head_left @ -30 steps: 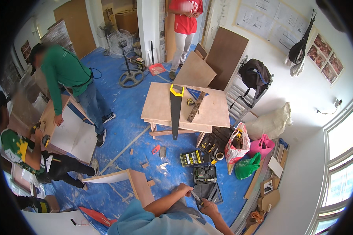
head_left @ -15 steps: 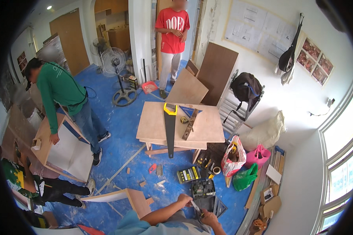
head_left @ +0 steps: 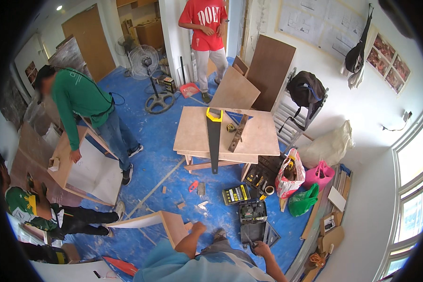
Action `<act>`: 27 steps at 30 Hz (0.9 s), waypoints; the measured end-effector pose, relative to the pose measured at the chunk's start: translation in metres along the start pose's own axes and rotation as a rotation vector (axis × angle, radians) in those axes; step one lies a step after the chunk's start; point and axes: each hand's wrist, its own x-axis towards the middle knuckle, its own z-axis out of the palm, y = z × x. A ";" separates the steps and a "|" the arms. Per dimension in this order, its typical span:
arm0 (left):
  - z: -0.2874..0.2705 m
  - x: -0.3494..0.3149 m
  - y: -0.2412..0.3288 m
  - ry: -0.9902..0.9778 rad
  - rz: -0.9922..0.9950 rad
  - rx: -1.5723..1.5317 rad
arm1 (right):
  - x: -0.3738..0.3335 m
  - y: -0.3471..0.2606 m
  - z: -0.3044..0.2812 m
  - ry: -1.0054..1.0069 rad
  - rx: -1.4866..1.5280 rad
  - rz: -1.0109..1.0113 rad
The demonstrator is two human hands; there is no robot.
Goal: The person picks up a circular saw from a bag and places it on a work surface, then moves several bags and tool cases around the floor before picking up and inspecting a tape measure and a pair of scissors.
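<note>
My left hand [head_left: 199, 228] is closed above the blue floor covering, just right of a bent wooden panel piece [head_left: 174, 227]. Whatever its fingers may hold is hidden. To the right, my right hand [head_left: 262, 249] is wrapped round a small dark-handled tool [head_left: 253, 245] whose kind I cannot make out. That hand is beside the open black tool case [head_left: 253, 230]. Ahead stands a low wooden work table [head_left: 192, 129] bearing a handsaw [head_left: 214, 141] with a yellow handle, a tape measure [head_left: 231, 127], a blue square [head_left: 235, 115] and a level-like bar [head_left: 238, 134].
At left, a person in green [head_left: 87, 94] leans over a wooden cabinet box [head_left: 63, 164]; another person [head_left: 30, 207] is nearer. A person in red [head_left: 207, 28] stands behind the table. Bags [head_left: 289, 178] and wood strips [head_left: 315, 221] line the right. A fan [head_left: 145, 63] stands behind.
My hands have moved apart: the left went up and leftward, the right moved rightward with the tool. The view has shifted, so the room appears further right and higher.
</note>
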 end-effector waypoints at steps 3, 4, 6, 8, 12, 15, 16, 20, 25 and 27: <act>0.007 -0.004 -0.029 -0.093 -0.221 -0.099 | -0.017 0.091 0.008 -0.102 -0.049 0.252; 0.008 -0.013 -0.027 -0.107 -0.183 -0.082 | -0.029 0.119 0.010 -0.063 -0.017 0.315; 0.004 -0.027 -0.034 -0.107 -0.130 -0.055 | -0.060 0.161 0.011 -0.114 0.080 0.412; 0.009 -0.038 -0.032 -0.108 -0.080 -0.099 | -0.092 0.194 0.012 -0.097 0.349 0.610; 0.033 -0.057 -0.039 -0.192 -0.006 -0.107 | -0.139 0.221 0.003 -0.162 0.244 0.667; 0.070 -0.086 -0.016 -0.068 -0.073 -0.305 | -0.148 0.261 0.010 -0.211 0.292 0.423; 0.081 -0.095 -0.003 -0.081 -0.056 -0.274 | -0.147 0.281 0.019 -0.234 0.311 0.348; 0.141 -0.091 0.126 -0.096 0.564 0.126 | -0.078 0.488 0.040 -0.019 -0.404 -0.188; 0.218 -0.185 0.058 -0.061 0.159 -0.325 | -0.128 0.395 -0.003 -0.131 0.444 0.246; 0.256 -0.213 0.034 -0.101 0.165 -0.284 | -0.169 0.411 -0.014 -0.111 0.531 0.304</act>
